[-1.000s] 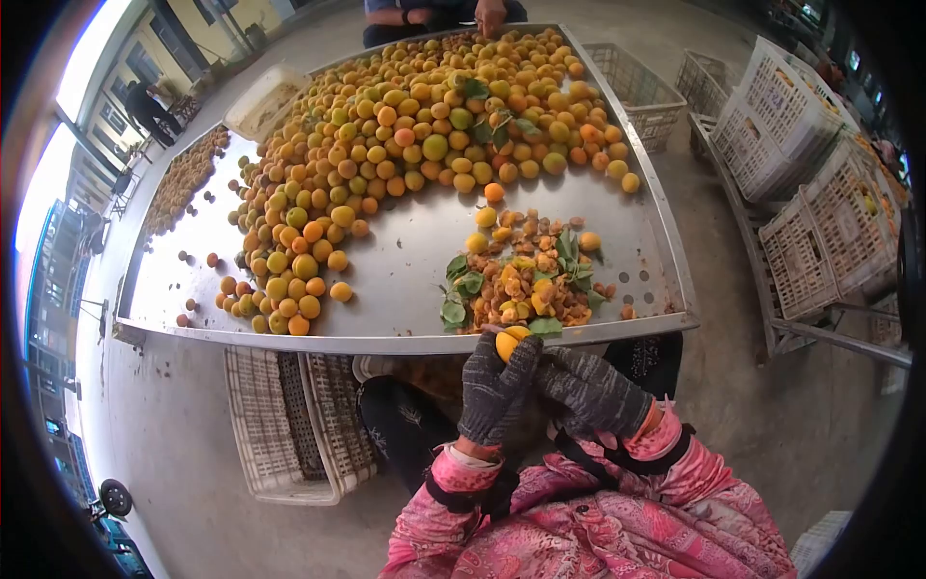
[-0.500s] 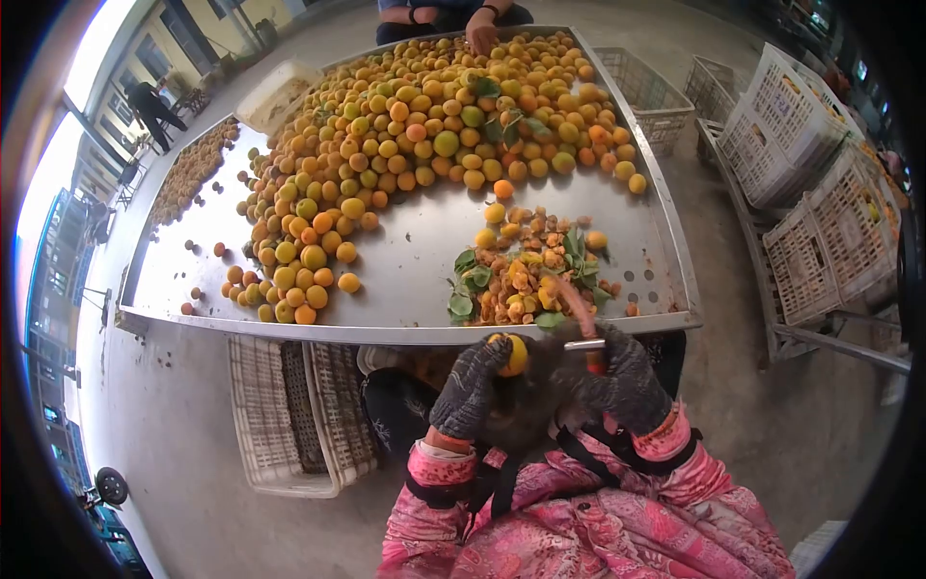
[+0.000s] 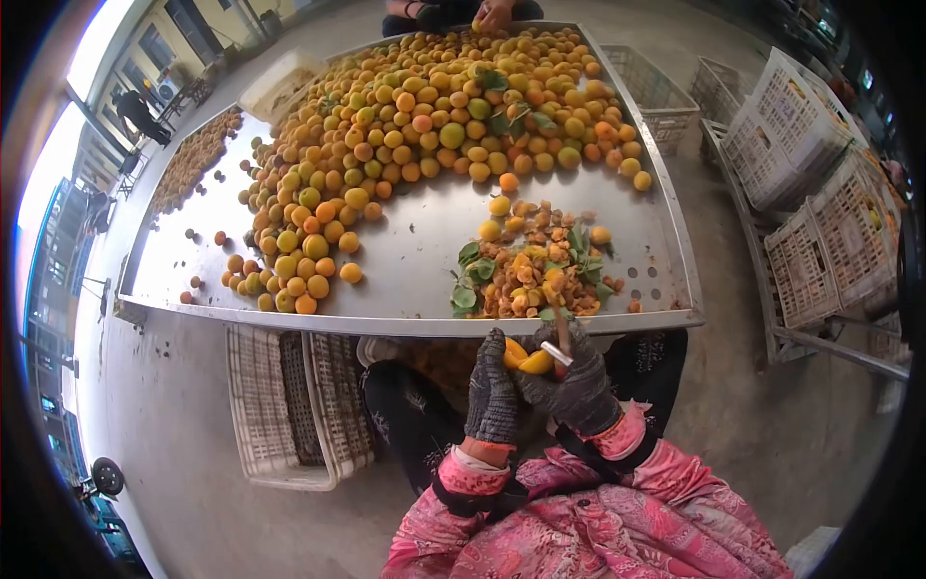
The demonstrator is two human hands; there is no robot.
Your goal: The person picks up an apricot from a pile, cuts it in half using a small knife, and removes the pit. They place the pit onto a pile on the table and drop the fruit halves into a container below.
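Just below the near edge of a metal table [image 3: 415, 326], my left hand [image 3: 492, 391] in a grey glove holds an orange-yellow fruit [image 3: 515, 353], which now shows open halves. My right hand [image 3: 577, 386], also gloved, is closed around a tool with a metal rod [image 3: 557, 353] and a brownish handle; a fruit half [image 3: 536, 363] lies between the two hands. Beyond them on the table is a heap of split fruit pieces [image 3: 529, 275] with green leaves [image 3: 465, 294]. The fingertips of both hands nearly meet.
Whole fruits [image 3: 386, 145] are piled over the table's far part. Across it, a person's hand [image 3: 494, 14] holds a fruit. Crates stand below left [image 3: 289, 405] and at right [image 3: 801, 125]. A white tub [image 3: 280, 89] sits at the back left; another person [image 3: 140, 116] is beyond.
The whole fruit in my left hand now shows open halves. My right hand has moved left, against the fruit, with the tool lower. The person opposite has lifted a fruit.
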